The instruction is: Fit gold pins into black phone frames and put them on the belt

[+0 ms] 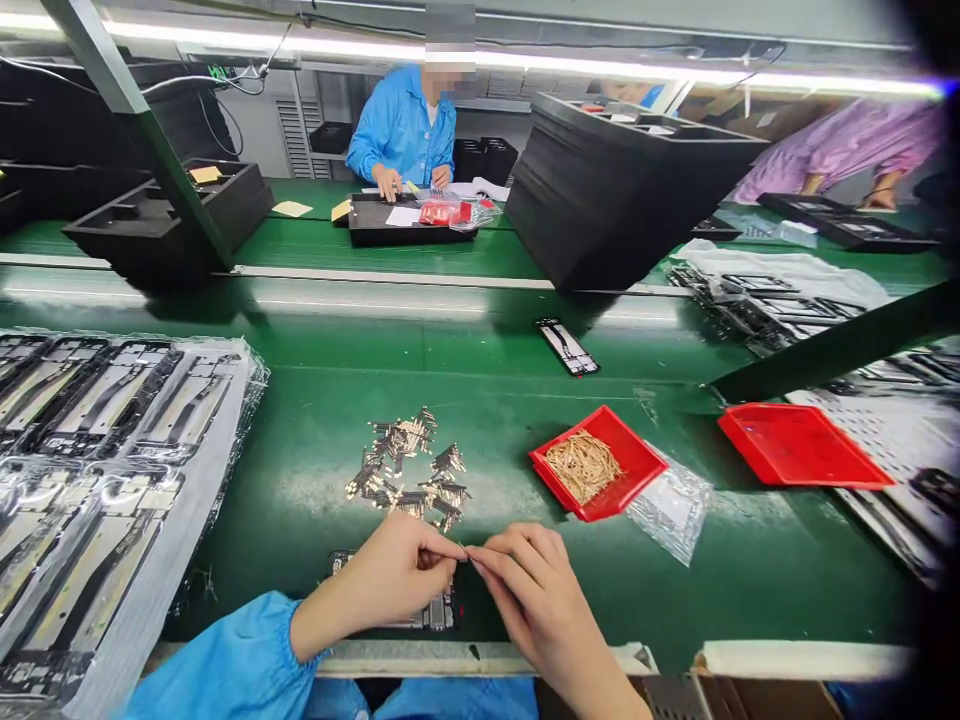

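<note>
My left hand [394,575] and my right hand [529,590] meet at the fingertips near the front edge of the green table, both pinched on a tiny metal part [466,551]. Under my left hand lies a dark phone frame [435,615], mostly hidden. Just beyond the hands lies a loose pile of small gold-coloured metal parts [409,470]. A red tray of thin gold pieces [596,462] sits to the right of the pile, with a clear plastic bag [671,505] beside it.
Wrapped trays of phone frames [97,470] fill the left side. An empty red tray [802,445] rests on the right. A single frame [568,346] lies on the conveyor. Stacks of black trays [622,190] stand behind. A person in blue [405,125] works opposite.
</note>
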`<control>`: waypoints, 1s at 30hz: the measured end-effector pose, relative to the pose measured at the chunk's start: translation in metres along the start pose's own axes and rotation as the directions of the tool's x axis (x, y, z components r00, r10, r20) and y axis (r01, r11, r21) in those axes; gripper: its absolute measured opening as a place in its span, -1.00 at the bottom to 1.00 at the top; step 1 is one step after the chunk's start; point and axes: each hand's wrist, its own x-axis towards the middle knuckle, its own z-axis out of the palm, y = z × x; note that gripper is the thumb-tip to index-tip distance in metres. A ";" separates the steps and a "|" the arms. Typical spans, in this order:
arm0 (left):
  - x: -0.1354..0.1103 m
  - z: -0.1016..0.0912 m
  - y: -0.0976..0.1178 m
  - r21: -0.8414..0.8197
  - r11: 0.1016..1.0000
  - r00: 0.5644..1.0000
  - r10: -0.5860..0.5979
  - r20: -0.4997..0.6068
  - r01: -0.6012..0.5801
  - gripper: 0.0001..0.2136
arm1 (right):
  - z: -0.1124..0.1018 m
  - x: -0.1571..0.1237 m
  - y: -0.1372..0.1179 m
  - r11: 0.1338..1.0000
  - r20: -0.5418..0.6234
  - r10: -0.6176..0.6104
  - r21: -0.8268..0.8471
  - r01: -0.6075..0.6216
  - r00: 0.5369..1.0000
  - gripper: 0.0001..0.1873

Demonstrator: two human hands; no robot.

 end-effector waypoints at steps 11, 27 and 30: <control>-0.007 -0.003 -0.010 -0.462 0.863 0.975 -0.221 0.017 0.204 -0.46 | -0.053 -0.009 0.095 0.823 -0.390 0.096 -0.486 -0.293 0.916 -0.78; -0.065 -0.007 -0.031 -0.275 0.961 0.965 -0.100 -0.244 0.030 -0.48 | 0.029 0.018 0.007 0.947 0.199 0.042 0.306 -0.103 0.979 -0.86; -0.085 -0.011 -0.043 0.278 0.955 0.910 0.203 -0.362 -0.103 -0.69 | 0.037 0.018 0.009 0.895 0.371 0.097 0.374 -0.244 0.924 -0.82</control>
